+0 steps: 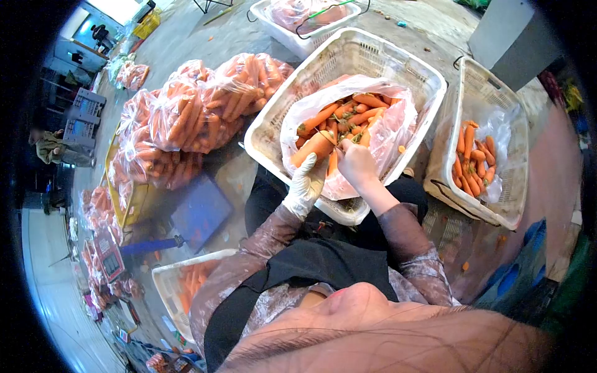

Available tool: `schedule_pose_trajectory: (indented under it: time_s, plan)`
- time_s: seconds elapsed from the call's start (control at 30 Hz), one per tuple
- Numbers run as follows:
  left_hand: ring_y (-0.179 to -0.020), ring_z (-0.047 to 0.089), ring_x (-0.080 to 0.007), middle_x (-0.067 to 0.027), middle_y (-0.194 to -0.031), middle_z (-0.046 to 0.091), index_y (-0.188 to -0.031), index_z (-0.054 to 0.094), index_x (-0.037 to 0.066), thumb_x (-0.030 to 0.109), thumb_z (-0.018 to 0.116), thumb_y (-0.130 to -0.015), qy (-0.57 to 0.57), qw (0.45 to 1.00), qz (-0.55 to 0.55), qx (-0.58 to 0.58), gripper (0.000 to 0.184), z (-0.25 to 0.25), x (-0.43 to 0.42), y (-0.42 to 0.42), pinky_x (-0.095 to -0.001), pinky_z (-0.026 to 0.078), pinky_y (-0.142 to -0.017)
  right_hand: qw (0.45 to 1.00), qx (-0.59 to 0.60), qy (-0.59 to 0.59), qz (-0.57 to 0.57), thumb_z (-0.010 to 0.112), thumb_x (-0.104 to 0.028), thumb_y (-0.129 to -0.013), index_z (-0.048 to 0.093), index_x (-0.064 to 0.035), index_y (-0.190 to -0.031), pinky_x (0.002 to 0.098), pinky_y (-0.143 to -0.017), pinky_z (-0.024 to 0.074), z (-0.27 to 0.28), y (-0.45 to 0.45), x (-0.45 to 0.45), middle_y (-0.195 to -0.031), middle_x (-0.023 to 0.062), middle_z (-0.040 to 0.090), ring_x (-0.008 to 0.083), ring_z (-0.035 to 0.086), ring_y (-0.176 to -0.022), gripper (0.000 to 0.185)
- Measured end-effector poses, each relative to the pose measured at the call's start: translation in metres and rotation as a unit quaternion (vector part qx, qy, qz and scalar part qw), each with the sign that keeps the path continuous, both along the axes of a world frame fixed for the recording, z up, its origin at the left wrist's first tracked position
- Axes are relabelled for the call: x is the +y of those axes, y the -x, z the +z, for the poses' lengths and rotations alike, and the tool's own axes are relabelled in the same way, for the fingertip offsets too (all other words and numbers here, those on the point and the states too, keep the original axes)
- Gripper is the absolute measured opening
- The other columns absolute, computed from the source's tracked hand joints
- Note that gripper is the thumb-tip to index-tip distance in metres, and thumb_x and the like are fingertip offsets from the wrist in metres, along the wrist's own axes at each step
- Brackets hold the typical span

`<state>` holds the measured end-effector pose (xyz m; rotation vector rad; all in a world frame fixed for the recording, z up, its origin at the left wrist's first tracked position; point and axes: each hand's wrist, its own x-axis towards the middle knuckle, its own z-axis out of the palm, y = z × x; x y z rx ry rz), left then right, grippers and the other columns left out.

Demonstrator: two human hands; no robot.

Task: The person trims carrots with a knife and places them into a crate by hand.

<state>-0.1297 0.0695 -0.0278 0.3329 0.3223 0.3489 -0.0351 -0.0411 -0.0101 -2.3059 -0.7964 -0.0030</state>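
My left hand (305,188), in a whitish glove, is wrapped round a thick carrot (316,147) and holds it tilted. My right hand (358,164) is bare and closed close by the carrot's upper end. Something thin and dark shows at its fingertips, too small to name. Both hands are over an open clear plastic bag (403,118) of carrots, several with green stubs on their tops. The bag sits inside a white plastic crate (268,132) in front of my knees.
To the right stands another white crate (515,186) with loose carrots (474,163) on plastic. Filled bags of carrots (186,118) are piled at left, near a blue scale platform (202,211). A further crate (283,36) stands behind. A person (53,148) is far left.
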Motion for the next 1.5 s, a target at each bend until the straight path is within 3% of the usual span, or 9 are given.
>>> schedule_pose_trajectory:
  time_s: [0.4,0.53,0.67,0.83,1.17,1.33,1.43,1.47,1.5]
  plan:
    - [-0.099,0.06,-0.0182,-0.0098,-0.113,0.058,-0.123,0.048,-0.001,0.006,0.071,-0.079,-0.357,0.924,0.12,0.06,0.05,-0.025,0.027,0.028,-0.0286,0.049,-0.088,0.969,0.215,0.074,0.099,0.062,-0.013,-0.073,0.066,0.006,-0.083,0.0447,-0.073,0.0512,-0.009,-0.002,0.032,-0.083,0.028,0.063,0.0403,0.064,-0.083,0.021]
    - [-0.101,0.057,-0.0184,-0.0083,-0.113,0.055,-0.121,0.044,0.005,-0.001,0.068,-0.079,-0.317,0.944,0.071,0.052,0.048,-0.014,0.029,0.028,-0.0304,0.048,-0.09,0.975,0.185,0.085,0.092,0.063,-0.014,-0.072,0.068,0.0034,-0.08,0.0452,-0.073,0.0519,-0.015,-0.002,0.035,-0.083,0.0254,0.065,0.038,0.065,-0.081,0.02]
    - [-0.095,0.062,-0.0215,-0.0087,-0.11,0.06,-0.119,0.051,0.004,0.005,0.068,-0.081,0.074,0.997,-0.023,0.008,0.042,-0.052,0.034,0.034,-0.0329,0.053,-0.089,0.98,0.138,0.104,0.099,0.062,-0.016,-0.074,0.068,0.0029,-0.08,0.0453,-0.071,0.0525,-0.012,-0.004,0.031,-0.083,0.0239,0.066,0.0371,0.066,-0.081,0.021]
    - [-0.094,0.06,-0.018,-0.0097,-0.108,0.058,-0.117,0.045,0.004,0.018,0.08,-0.07,-0.503,0.864,-0.006,0.014,0.06,0.0,0.029,0.031,-0.0314,0.05,-0.083,0.97,0.171,0.155,0.072,0.057,-0.014,-0.077,0.067,0.0024,-0.083,0.0451,-0.072,0.0533,-0.031,-0.012,0.027,-0.087,0.0224,0.066,0.0372,0.066,-0.082,0.02]
    - [-0.11,0.051,-0.0299,-0.0085,-0.126,0.049,-0.128,0.043,0.012,0.049,0.077,-0.059,-0.137,0.977,-0.159,-0.022,0.085,-0.005,0.073,0.1,-0.0451,0.042,-0.096,0.986,0.094,0.133,0.028,0.061,-0.013,-0.073,0.066,0.0029,-0.081,0.0445,-0.075,0.0517,-0.013,-0.039,0.008,-0.085,0.0249,0.065,0.0379,0.065,-0.083,0.019]
    - [-0.077,0.056,-0.0115,-0.0029,-0.084,0.062,-0.085,0.06,0.005,0.032,0.081,-0.058,-0.478,0.731,-0.392,0.288,0.043,0.111,0.144,0.206,-0.0282,0.045,-0.07,0.991,0.111,0.048,-0.052,0.065,-0.027,-0.078,0.067,-0.004,-0.083,0.0438,-0.076,0.0501,0.025,-0.055,-0.033,-0.081,0.0204,0.065,0.0351,0.064,-0.081,0.024]
    - [-0.064,0.056,-0.0098,-0.0018,-0.068,0.063,-0.074,0.066,0.007,0.028,0.084,-0.061,-0.579,0.211,-0.535,0.578,0.031,0.129,0.154,0.265,-0.032,0.046,-0.059,0.993,0.093,0.034,-0.067,0.066,-0.029,-0.079,0.066,-0.004,-0.083,0.0431,-0.075,0.0498,0.036,-0.061,-0.041,-0.08,0.0198,0.066,0.0341,0.064,-0.081,0.025]
    - [-0.08,0.064,-0.0313,-0.0177,-0.082,0.066,-0.09,0.068,0.004,0.047,0.07,-0.069,-0.606,0.103,-0.531,0.584,0.048,0.143,0.136,0.258,-0.0356,0.049,-0.071,0.992,0.101,0.035,-0.067,0.066,-0.029,-0.079,0.066,-0.004,-0.083,0.0431,-0.075,0.0498,0.042,-0.059,-0.041,-0.08,0.0198,0.066,0.0341,0.064,-0.081,0.025]
    - [-0.078,0.061,-0.02,-0.0106,-0.08,0.065,-0.091,0.068,0.004,0.036,0.074,-0.07,-0.634,0.168,-0.538,0.53,0.039,0.132,0.143,0.257,-0.0326,0.049,-0.071,0.993,0.101,0.032,-0.058,0.066,-0.029,-0.079,0.066,-0.0039,-0.083,0.0431,-0.075,0.0499,0.05,-0.056,-0.039,-0.081,0.0192,0.066,0.0335,0.064,-0.081,0.026]
